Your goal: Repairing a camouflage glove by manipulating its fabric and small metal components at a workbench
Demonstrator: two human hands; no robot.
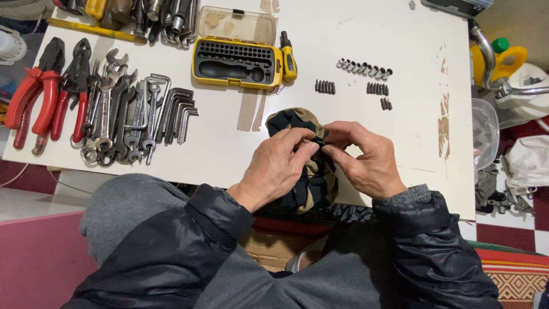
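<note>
Both hands, left hand (278,166) and right hand (361,159), pinch a small dark bit (321,143) over a camouflage cloth (311,183) at the tabletop's (400,46) near edge; the yellow bit case (235,62) (lid open) stands towards the far edge with its slots empty.

Yellow bit-set case (237,60) lies open, top centre of white table (366,34): rectangular, black insert w/ rows of bit holes and a driver-shaped recess. Its clear hinged lid (235,26) is flipped back behind it, faint tan label patches visible through the plastic. Cardboard box (269,249) sits under the table edge, betw. the person's arms, brown, only partly seen. No signs or screens in view; no readable label elsewhere.
</note>
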